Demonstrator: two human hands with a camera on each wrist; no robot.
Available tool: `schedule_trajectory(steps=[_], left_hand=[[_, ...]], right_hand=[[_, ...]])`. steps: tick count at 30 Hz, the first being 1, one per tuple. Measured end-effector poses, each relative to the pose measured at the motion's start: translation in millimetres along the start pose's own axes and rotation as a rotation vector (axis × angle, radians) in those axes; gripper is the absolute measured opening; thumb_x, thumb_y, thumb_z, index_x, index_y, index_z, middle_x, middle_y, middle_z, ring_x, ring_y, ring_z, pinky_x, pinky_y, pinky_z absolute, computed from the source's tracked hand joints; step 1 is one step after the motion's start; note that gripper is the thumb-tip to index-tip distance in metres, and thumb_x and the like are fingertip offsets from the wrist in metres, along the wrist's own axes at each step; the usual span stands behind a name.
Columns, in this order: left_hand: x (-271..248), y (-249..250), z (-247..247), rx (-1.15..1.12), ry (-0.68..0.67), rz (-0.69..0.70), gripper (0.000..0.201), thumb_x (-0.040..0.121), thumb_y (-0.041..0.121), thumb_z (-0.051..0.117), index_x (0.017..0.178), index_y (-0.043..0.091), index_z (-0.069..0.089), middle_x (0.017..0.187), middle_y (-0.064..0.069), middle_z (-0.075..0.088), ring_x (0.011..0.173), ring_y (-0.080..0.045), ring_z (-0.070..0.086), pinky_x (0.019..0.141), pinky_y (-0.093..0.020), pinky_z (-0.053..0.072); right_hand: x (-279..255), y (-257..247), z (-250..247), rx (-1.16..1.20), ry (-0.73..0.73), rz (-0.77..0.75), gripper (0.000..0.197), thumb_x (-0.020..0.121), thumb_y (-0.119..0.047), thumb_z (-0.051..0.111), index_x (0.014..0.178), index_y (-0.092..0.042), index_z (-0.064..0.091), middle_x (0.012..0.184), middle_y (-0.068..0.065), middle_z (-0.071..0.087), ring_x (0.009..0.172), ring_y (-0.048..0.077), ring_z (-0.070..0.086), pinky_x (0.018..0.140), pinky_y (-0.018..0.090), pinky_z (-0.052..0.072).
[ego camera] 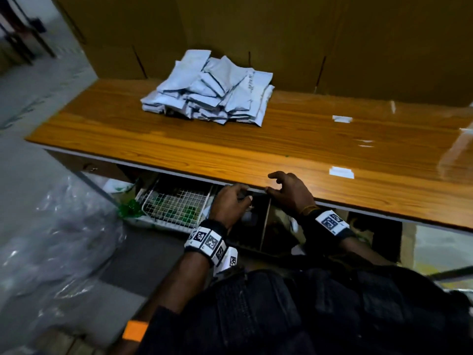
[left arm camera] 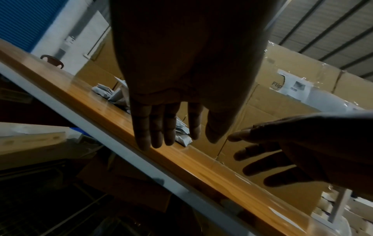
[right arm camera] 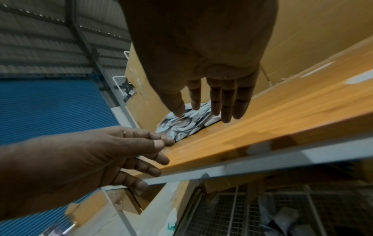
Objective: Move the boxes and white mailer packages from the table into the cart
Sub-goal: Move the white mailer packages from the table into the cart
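Note:
A heap of white mailer packages (ego camera: 210,90) lies at the back of the wooden table (ego camera: 153,139), against the cardboard wall. No box stands on the tabletop. Both hands are at the table's front edge, well short of the heap, and hold nothing. My left hand (ego camera: 239,194) hovers just below the edge with its fingers loosely bent. My right hand (ego camera: 277,184) reaches over the edge with its fingers spread. In the wrist views the left hand's fingers (left arm camera: 157,132) and the right hand's fingers (right arm camera: 226,103) are straight, with the mailers (right arm camera: 181,126) beyond them. A white wire-mesh basket (ego camera: 174,206) sits under the table.
Tall cardboard boxes (ego camera: 256,34) stand right behind the table. White tape strips (ego camera: 341,172) are stuck on the tabletop at the right. Under the table sits an open dark box (ego camera: 266,226). Crumpled clear plastic (ego camera: 64,239) covers the floor at the left.

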State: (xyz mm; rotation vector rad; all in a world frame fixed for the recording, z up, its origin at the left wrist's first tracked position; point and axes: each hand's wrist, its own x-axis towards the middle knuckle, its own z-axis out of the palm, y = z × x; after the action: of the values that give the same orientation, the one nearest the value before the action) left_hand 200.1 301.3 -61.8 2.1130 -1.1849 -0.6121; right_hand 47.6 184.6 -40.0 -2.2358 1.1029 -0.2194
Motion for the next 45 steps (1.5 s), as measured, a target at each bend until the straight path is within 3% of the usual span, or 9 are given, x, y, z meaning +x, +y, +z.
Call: schedule_trajectory(steps=[3,11,17,21,25,31,39,45], left_hand=[[9.7,-11.9,-10.5,0.039,0.030,-0.004,0.040,0.084,0.036,0.064,0.121,0.021,0.063,0.115,-0.006,0.065,0.105,-0.022,0.062,0.091,-0.037,0.050],[61.6,-25.3,-59.0,0.040,0.120,-0.050,0.056,0.092,0.033,0.063,0.144,0.025,0.041,0.132,-0.010,0.052,0.119,-0.026,0.051,0.092,-0.033,0.044],[127.8,-39.5,-118.0,0.057,0.293,-0.078,0.055,0.093,0.035,0.060,0.144,0.025,0.041,0.137,-0.010,0.049,0.122,-0.026,0.049,0.095,-0.038,0.046],[177.4,-36.9,-147.6,0.036,0.414,-0.078,0.055,0.093,0.037,0.059,0.144,0.026,0.041,0.140,-0.012,0.046,0.127,-0.027,0.045,0.101,-0.041,0.044],[224.0,-35.4,-169.0,0.075,0.460,-0.069,0.057,0.093,0.035,0.060,0.145,0.021,0.039,0.143,-0.015,0.043,0.132,-0.029,0.039,0.106,-0.036,0.036],[291.6,-37.3,-193.8,0.116,0.414,-0.080,0.057,0.093,0.040,0.056,0.145,0.025,0.039,0.139,-0.017,0.040,0.129,-0.033,0.043,0.108,-0.041,0.039],[388.4,-35.6,-225.7,0.196,0.324,-0.102,0.063,0.094,0.045,0.053,0.150,0.024,0.032,0.144,-0.024,0.036,0.136,-0.038,0.033,0.113,-0.045,0.030],[436.5,-38.3,-236.7,0.302,0.112,-0.246,0.070,0.092,0.054,0.051,0.151,0.040,0.016,0.158,-0.019,0.010,0.145,-0.043,0.009,0.114,-0.062,0.014]], right_hand=[[23.7,-15.6,4.0,0.000,0.016,-0.025,0.049,0.092,-0.043,0.060,0.135,-0.023,0.050,0.123,0.015,0.055,0.099,0.033,0.062,0.084,0.039,0.050],[108.7,-56.4,11.7,0.109,0.112,-0.009,0.058,0.090,-0.057,0.054,0.138,-0.026,0.045,0.131,0.012,0.051,0.114,0.030,0.055,0.091,0.045,0.048],[204.5,-102.1,7.4,0.246,0.197,-0.032,0.063,0.090,-0.057,0.055,0.140,-0.019,0.045,0.133,0.020,0.051,0.122,0.035,0.051,0.098,0.042,0.045],[262.3,-118.4,-1.2,0.339,0.203,0.033,0.073,0.087,-0.069,0.048,0.144,-0.026,0.036,0.137,0.020,0.043,0.120,0.040,0.051,0.103,0.048,0.042],[317.8,-134.3,-7.9,0.382,0.201,0.098,0.077,0.085,-0.074,0.042,0.146,-0.028,0.031,0.139,0.021,0.038,0.123,0.045,0.046,0.105,0.051,0.038],[380.4,-161.3,-13.9,0.366,0.146,0.187,0.082,0.082,-0.079,0.038,0.147,-0.031,0.025,0.146,0.022,0.030,0.130,0.044,0.039,0.110,0.053,0.030],[436.8,-187.5,-7.9,0.238,0.161,0.333,0.089,0.081,-0.074,0.049,0.150,-0.027,0.021,0.148,0.026,0.024,0.132,0.050,0.033,0.110,0.055,0.027],[453.6,-200.1,3.6,0.132,0.086,0.414,0.082,0.078,-0.050,0.064,0.147,-0.024,0.028,0.141,0.025,0.028,0.121,0.051,0.042,0.102,0.048,0.038]])
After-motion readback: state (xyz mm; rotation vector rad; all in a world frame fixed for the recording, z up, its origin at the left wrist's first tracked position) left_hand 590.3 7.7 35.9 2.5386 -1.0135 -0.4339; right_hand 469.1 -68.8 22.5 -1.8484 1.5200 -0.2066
